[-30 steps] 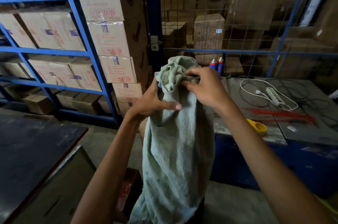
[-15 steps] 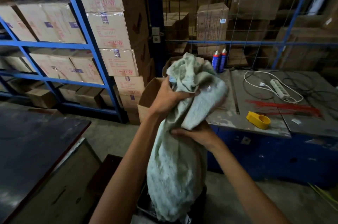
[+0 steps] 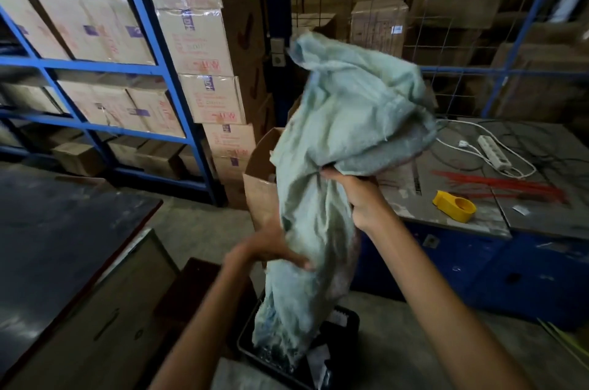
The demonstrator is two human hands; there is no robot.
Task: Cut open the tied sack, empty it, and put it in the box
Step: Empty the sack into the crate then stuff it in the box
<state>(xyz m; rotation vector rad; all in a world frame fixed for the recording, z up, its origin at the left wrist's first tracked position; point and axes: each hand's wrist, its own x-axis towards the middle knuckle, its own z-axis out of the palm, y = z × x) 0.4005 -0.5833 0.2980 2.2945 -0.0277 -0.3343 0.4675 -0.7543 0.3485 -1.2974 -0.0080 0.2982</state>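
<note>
**Upending the sack over the crate**

Gripping the pale green sack point(image 3: 344, 121) at its middle, the right hand point(image 3: 357, 195) holds the bunched cloth up — its upper part flops above the worktable point(image 3: 446, 220). The left hand point(image 3: 274, 246) clasps the lower part, motion-blurred. The sack's frayed mouth hangs into a black crate point(image 3: 347, 319) on the floor. An open cardboard box point(image 3: 259, 195) stands just behind.

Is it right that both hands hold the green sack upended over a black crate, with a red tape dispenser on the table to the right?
Not quite: the head view shows the tape dispenser is yellow, not red. The rest stands.
</note>
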